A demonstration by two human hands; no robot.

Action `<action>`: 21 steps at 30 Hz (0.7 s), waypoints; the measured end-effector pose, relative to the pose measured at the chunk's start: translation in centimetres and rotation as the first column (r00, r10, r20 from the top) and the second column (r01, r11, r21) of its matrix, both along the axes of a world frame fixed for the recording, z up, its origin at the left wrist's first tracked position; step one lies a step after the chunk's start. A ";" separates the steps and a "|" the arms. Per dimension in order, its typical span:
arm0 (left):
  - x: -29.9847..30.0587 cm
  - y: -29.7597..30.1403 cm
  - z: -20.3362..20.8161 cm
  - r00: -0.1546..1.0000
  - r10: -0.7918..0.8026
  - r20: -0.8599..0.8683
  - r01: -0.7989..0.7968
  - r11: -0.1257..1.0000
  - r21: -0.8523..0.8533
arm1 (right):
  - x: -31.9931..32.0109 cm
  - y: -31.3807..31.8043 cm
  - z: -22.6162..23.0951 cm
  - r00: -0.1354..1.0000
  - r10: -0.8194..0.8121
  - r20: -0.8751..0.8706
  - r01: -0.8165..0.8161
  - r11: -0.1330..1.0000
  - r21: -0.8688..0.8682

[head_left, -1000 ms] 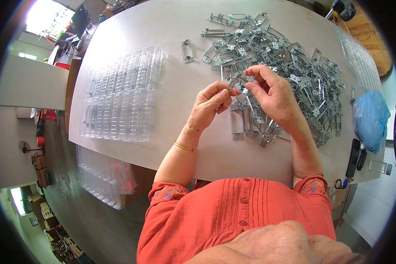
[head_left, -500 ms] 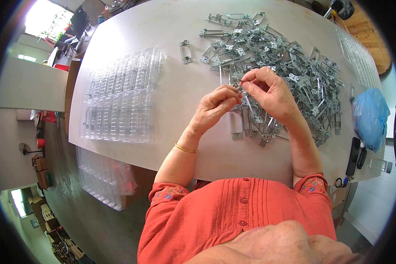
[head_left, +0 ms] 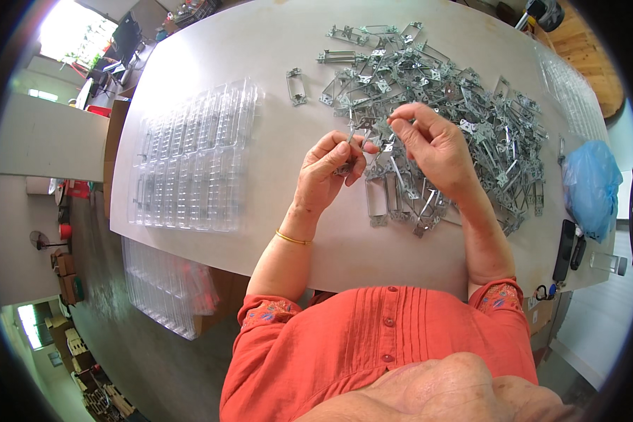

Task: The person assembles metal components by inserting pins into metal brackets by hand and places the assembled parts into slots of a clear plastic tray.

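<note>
My left hand (head_left: pixel 328 172) and my right hand (head_left: pixel 429 144) meet over the white table (head_left: pixel 260 63), both pinching one small metal bracket (head_left: pixel 362 137) between fingertips. Just beyond and to the right spreads a big heap of similar metal brackets (head_left: pixel 464 105). A few brackets (head_left: pixel 394 200) lie flat right under my hands. One single bracket (head_left: pixel 297 86) rests apart, to the upper left of the heap.
A clear plastic compartment tray (head_left: pixel 190 158) lies on the table's left half. More clear trays (head_left: pixel 163 285) are stacked below the table edge. A blue plastic bag (head_left: pixel 592 183) and a black remote-like device (head_left: pixel 564 250) sit at the right end.
Both hands have shifted slightly while turning the bracket between the fingertips; the left hand's fingers have closed more tightly on it. The heap and trays are unchanged.
</note>
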State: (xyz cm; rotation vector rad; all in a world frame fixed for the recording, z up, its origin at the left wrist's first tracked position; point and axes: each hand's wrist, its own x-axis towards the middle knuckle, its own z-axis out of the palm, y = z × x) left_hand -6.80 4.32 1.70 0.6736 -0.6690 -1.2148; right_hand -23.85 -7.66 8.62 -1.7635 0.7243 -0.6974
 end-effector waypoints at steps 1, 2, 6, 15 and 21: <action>0.0 -0.1 0.1 1.000 0.009 -0.005 -0.009 1.000 0.012 | 0.0 0.0 -0.1 0.997 0.034 -0.062 -0.036 0.999 -0.017; 0.0 -0.2 0.0 1.000 0.007 -0.004 -0.007 1.000 0.010 | 0.1 0.1 -0.3 0.998 0.032 -0.061 -0.033 0.999 -0.019; 0.0 -0.2 -0.4 1.000 -0.007 -0.008 0.007 1.000 -0.025 | 0.2 0.2 -0.6 0.993 0.026 -0.117 -0.036 0.996 -0.081; 0.1 -0.3 -0.9 0.993 -0.008 0.117 0.011 1.000 -0.028 | 0.1 -0.2 -0.5 0.988 0.053 -0.143 -0.059 0.998 -0.036; -0.2 -0.1 -1.1 0.974 -0.050 0.220 0.057 0.998 -0.026 | 0.0 -1.1 -0.3 0.980 0.200 0.017 -0.195 0.926 0.324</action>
